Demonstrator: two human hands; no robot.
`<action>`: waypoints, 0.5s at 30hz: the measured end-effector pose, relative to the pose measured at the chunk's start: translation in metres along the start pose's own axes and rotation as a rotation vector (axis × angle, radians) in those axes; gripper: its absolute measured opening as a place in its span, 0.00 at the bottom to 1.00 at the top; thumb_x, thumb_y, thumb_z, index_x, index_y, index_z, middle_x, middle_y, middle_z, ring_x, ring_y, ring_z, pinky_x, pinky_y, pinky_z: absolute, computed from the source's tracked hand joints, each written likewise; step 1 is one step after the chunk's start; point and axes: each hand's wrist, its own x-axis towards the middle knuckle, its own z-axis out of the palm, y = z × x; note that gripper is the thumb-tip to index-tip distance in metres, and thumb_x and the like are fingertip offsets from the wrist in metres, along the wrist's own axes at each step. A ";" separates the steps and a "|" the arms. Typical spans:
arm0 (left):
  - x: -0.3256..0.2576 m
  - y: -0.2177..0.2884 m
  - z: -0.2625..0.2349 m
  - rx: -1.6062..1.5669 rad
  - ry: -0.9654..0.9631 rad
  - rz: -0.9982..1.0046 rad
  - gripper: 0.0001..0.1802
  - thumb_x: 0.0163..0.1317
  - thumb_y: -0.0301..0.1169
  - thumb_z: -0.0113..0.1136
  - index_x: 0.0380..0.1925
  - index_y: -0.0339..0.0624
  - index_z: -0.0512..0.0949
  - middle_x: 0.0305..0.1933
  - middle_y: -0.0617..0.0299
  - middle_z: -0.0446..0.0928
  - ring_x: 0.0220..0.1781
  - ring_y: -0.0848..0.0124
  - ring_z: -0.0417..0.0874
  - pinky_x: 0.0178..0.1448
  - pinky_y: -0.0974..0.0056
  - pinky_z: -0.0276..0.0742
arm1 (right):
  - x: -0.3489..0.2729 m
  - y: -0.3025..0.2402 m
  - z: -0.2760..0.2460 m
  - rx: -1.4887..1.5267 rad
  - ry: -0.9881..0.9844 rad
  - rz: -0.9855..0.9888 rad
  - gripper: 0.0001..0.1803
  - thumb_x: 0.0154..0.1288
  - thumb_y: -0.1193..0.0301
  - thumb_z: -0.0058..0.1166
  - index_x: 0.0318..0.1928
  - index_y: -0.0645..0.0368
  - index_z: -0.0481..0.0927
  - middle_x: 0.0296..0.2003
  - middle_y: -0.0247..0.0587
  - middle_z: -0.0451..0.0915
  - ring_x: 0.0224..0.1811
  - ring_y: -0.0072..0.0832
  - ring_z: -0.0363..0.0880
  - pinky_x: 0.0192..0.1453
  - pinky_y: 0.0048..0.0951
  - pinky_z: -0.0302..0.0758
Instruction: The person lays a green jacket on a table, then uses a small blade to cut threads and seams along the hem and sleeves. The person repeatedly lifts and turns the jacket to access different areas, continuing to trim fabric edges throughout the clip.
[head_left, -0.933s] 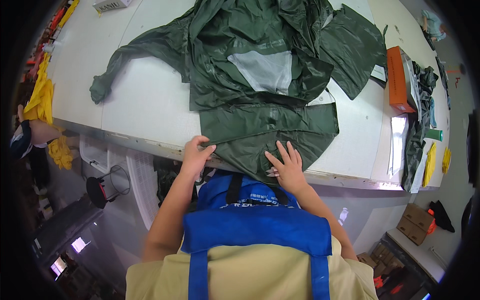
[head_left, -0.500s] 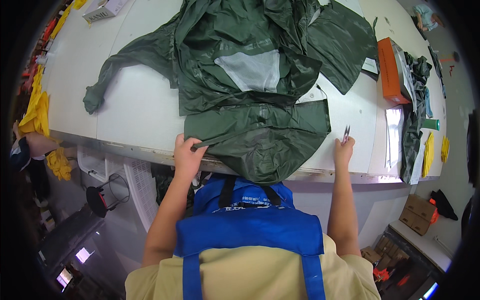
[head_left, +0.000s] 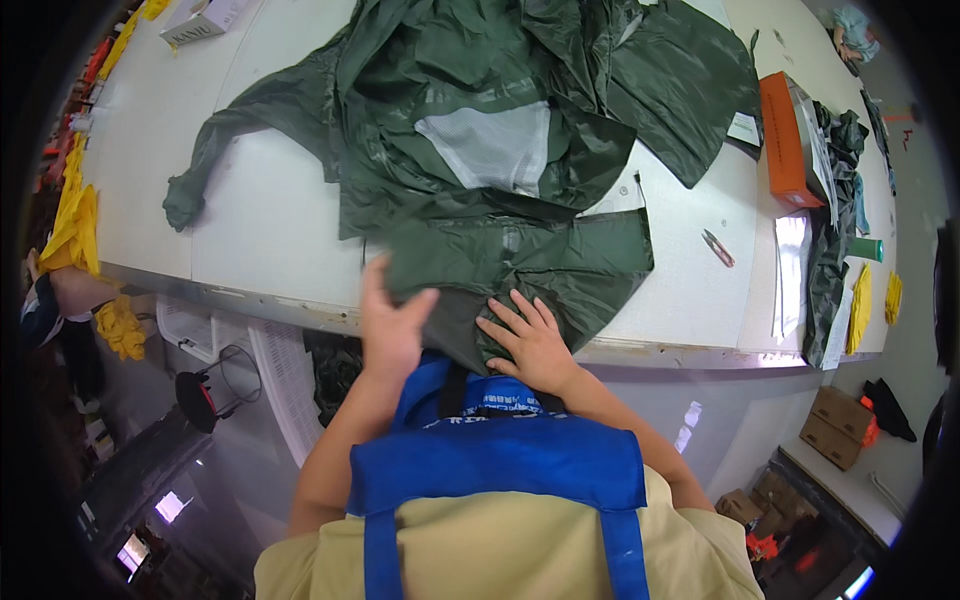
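A person's right hand (head_left: 538, 352) rests, grip spread open, on a green jacket (head_left: 400, 150) across the bench (head_left: 270, 200), the left hand (head_left: 390, 328) (blurred, thumb and fingers parted) at its near edge.

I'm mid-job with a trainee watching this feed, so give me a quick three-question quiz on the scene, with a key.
1. Open question: what does the right hand rest on?
2. True or false: the small snips lie on the white table.
3. Multiple choice: seen from the snips, the orange box is on which side? A) the person's left B) the person's right

Key:
1. The dark green fabric, with its fingers spread.
2. True.
3. B.
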 end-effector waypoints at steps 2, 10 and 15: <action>0.007 -0.019 0.031 0.707 -0.350 0.121 0.29 0.54 0.16 0.56 0.59 0.39 0.66 0.45 0.57 0.76 0.47 0.68 0.80 0.50 0.65 0.77 | 0.000 0.014 -0.001 0.124 0.113 -0.049 0.29 0.53 0.59 0.63 0.57 0.47 0.75 0.63 0.43 0.67 0.69 0.44 0.59 0.71 0.48 0.55; 0.041 -0.085 0.032 1.269 -0.731 0.170 0.29 0.64 0.32 0.51 0.66 0.45 0.60 0.48 0.43 0.74 0.45 0.46 0.79 0.47 0.50 0.77 | -0.029 0.130 -0.034 0.598 0.967 1.071 0.46 0.52 0.67 0.69 0.64 0.75 0.56 0.61 0.64 0.61 0.60 0.49 0.67 0.65 0.41 0.65; 0.037 -0.074 0.032 1.434 -0.774 0.058 0.33 0.63 0.31 0.53 0.69 0.47 0.57 0.46 0.46 0.75 0.39 0.46 0.80 0.44 0.51 0.77 | -0.030 0.099 -0.074 1.610 0.927 0.616 0.26 0.61 0.79 0.52 0.61 0.68 0.65 0.53 0.52 0.75 0.53 0.37 0.77 0.58 0.36 0.74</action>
